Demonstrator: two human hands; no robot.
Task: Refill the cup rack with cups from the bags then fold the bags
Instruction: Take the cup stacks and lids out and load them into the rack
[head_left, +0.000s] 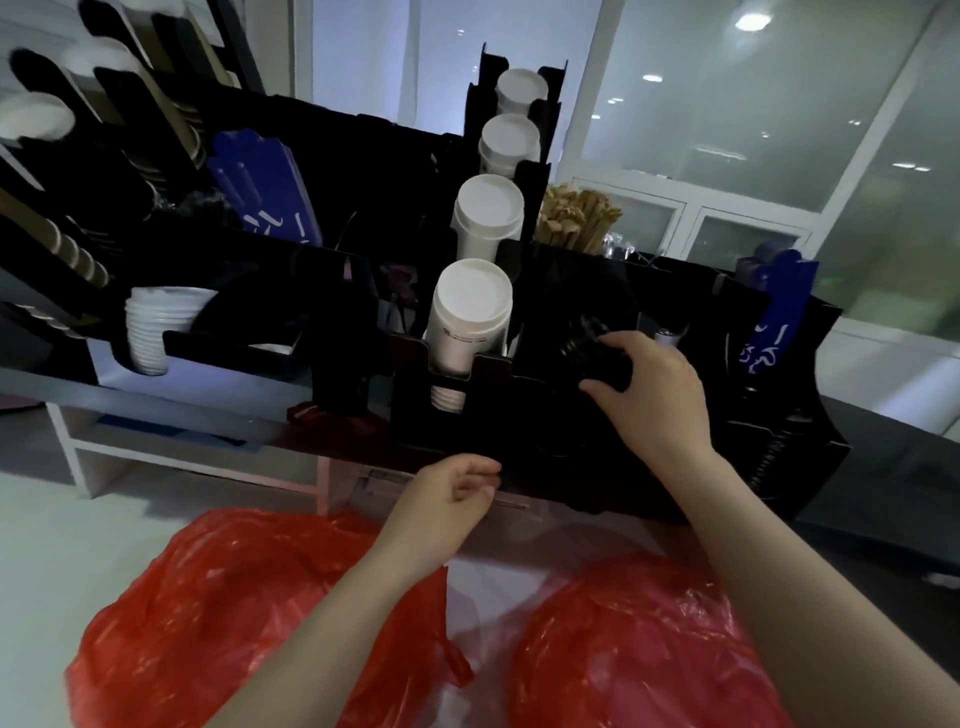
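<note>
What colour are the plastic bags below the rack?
Red: the left bag and right bag, clearest in the head view.
</note>
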